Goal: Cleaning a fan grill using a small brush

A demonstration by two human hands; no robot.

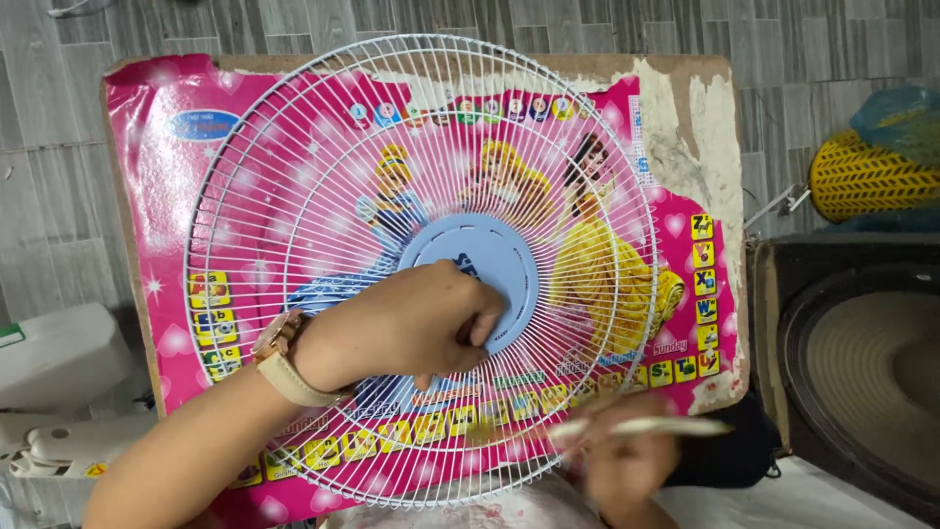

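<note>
Pink cartoon-printed small table (166,157) on grey tiled floor (49,147), white fan grille (294,196) atop

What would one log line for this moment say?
left hand: pressing on white fan guard at blue hub | right hand: blurred, holding thin tool | under guard: pink board

Single head-worn view, looking steeply down, close over worktop (147,127); fan guard (294,176) fills frame beyond the fingers (468,328).

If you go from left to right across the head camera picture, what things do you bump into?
White plastic casing → wristwatch → left hand → blue round fan hub → yellow mesh basket.
</note>
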